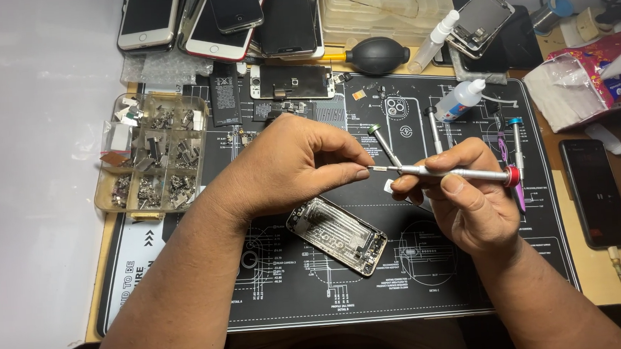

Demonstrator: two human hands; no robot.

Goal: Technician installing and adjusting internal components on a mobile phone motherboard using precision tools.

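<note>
My right hand (466,201) holds a slim silver screwdriver (461,174) with a red cap, lying level and pointing left. The fingertips of my left hand (292,165) pinch the screwdriver's tip, where a small pale piece shows. Both hands hover above a black repair mat (332,295). Below them on the mat lies an opened phone's rear housing (337,235), insides up, tilted diagonally. A tiny white part (389,185) is pressed under my right hand's fingers.
A clear compartment box of small parts (153,159) sits at the mat's left edge. More screwdrivers (516,147), a small bottle (459,99), a black air blower (378,54) and stacked phones (225,18) lie behind. A dark phone on a cable (595,193) rests at right.
</note>
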